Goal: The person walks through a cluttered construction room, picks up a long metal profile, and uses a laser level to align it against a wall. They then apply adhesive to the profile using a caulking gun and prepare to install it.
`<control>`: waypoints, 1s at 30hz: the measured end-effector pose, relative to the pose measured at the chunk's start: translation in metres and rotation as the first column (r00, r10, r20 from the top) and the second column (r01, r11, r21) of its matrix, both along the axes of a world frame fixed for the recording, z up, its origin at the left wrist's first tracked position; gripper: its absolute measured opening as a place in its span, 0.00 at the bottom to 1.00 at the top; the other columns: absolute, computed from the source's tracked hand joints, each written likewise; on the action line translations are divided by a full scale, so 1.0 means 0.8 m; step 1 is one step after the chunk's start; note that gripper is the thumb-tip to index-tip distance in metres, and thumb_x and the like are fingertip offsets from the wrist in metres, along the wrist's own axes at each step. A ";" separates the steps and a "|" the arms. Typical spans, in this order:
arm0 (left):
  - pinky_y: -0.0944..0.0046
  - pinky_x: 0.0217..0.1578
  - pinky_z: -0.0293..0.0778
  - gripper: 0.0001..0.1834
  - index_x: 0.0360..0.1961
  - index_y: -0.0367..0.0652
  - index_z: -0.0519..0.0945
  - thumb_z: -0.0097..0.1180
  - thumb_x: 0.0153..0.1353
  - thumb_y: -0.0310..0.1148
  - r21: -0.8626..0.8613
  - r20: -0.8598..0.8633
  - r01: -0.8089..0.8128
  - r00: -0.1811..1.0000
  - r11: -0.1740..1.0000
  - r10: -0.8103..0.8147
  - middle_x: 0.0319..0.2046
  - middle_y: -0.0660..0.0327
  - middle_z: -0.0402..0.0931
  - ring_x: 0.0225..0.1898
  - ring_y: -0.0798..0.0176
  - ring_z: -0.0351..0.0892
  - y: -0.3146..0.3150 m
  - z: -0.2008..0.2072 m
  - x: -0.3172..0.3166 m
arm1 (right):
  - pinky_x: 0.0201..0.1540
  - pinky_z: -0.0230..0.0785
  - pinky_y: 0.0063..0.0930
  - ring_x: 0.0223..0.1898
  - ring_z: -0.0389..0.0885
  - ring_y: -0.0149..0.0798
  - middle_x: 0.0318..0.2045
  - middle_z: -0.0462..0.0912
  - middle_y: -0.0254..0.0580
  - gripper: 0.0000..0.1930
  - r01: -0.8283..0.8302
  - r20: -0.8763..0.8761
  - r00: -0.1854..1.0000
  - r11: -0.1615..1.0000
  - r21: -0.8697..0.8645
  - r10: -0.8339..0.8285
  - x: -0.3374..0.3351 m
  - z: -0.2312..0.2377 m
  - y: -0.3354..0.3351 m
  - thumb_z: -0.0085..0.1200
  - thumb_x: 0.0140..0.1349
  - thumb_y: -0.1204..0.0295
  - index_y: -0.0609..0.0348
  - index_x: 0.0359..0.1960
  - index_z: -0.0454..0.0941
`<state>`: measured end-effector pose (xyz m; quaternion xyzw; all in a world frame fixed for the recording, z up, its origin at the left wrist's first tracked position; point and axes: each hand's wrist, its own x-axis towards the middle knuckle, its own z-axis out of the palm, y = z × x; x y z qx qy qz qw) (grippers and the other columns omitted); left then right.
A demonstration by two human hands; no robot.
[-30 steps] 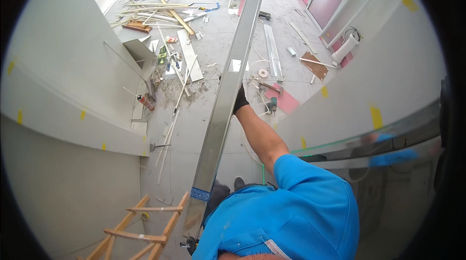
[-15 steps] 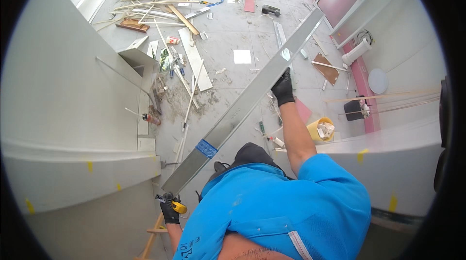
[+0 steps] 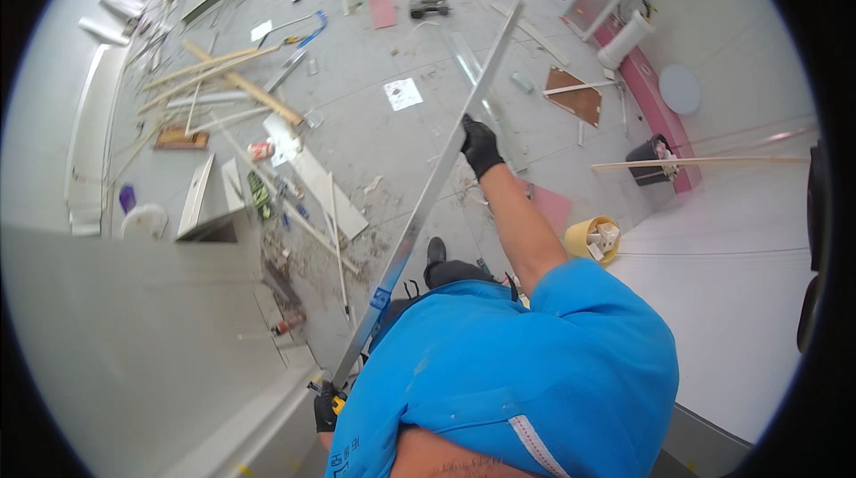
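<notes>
Metal bar (image 3: 428, 193) sits clamped in the grip of the right hand (image 3: 481, 146), left of the yellow bucket (image 3: 577, 240); the left hand (image 3: 326, 408), at its near end, closes round a yellow tape measure (image 3: 338, 404). I'd steady both ends, keeping clear of the white board (image 3: 312, 170) farther left of the bucket.
</notes>
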<state>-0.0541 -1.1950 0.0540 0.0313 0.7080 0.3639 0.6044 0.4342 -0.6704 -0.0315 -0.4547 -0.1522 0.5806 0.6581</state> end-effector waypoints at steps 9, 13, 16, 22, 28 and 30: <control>0.62 0.28 0.75 0.25 0.43 0.35 0.82 0.55 0.64 0.50 -0.112 -0.063 0.017 0.998 0.994 -0.024 0.35 0.57 0.82 0.29 0.64 0.79 0.167 -0.147 -0.109 | 0.26 0.70 0.33 0.19 0.77 0.37 0.17 0.79 0.40 0.14 0.068 0.706 0.698 0.970 -0.232 0.120 -0.040 0.072 0.185 0.64 0.51 0.61 0.58 0.21 0.78; 0.61 0.26 0.74 0.26 0.45 0.36 0.80 0.57 0.62 0.51 -0.226 -0.026 0.107 0.993 0.968 -0.116 0.33 0.56 0.81 0.27 0.62 0.78 0.304 -0.185 -0.130 | 0.21 0.69 0.28 0.15 0.75 0.31 0.16 0.77 0.36 0.13 0.075 0.695 0.711 0.971 -0.226 0.107 -0.042 0.113 0.276 0.63 0.53 0.63 0.57 0.21 0.76; 0.60 0.23 0.73 0.26 0.43 0.36 0.79 0.59 0.60 0.52 -0.200 -0.109 0.090 0.988 0.976 -0.114 0.27 0.56 0.80 0.23 0.61 0.77 0.408 -0.198 -0.156 | 0.24 0.71 0.31 0.17 0.77 0.33 0.17 0.78 0.38 0.14 0.081 0.694 0.715 0.977 -0.199 0.082 -0.060 0.110 0.371 0.63 0.53 0.61 0.58 0.21 0.77; 0.58 0.18 0.71 0.16 0.34 0.40 0.78 0.60 0.60 0.43 0.033 -0.004 -0.145 0.989 0.989 0.146 0.21 0.59 0.75 0.18 0.60 0.73 0.673 -0.062 -0.083 | 0.23 0.70 0.29 0.21 0.77 0.34 0.17 0.75 0.38 0.14 0.094 0.298 0.950 0.996 0.002 -0.090 -0.001 0.101 0.494 0.58 0.60 0.61 0.57 0.23 0.74; 0.65 0.18 0.71 0.10 0.31 0.42 0.77 0.60 0.61 0.37 0.170 0.051 -0.253 0.967 0.952 0.248 0.18 0.63 0.73 0.16 0.65 0.72 0.803 -0.042 -0.091 | 0.21 0.60 0.26 0.18 0.67 0.28 0.16 0.68 0.29 0.17 0.257 0.400 0.893 0.964 -0.072 -0.208 0.054 0.014 0.598 0.60 0.59 0.59 0.52 0.19 0.71; 0.67 0.18 0.70 0.09 0.30 0.42 0.77 0.60 0.61 0.36 0.229 0.002 -0.249 0.967 0.941 0.256 0.18 0.63 0.73 0.16 0.67 0.72 0.856 -0.019 -0.073 | 0.19 0.57 0.26 0.15 0.65 0.28 0.13 0.66 0.30 0.19 0.290 0.512 0.840 0.945 -0.149 -0.178 0.061 -0.005 0.632 0.62 0.58 0.58 0.51 0.16 0.69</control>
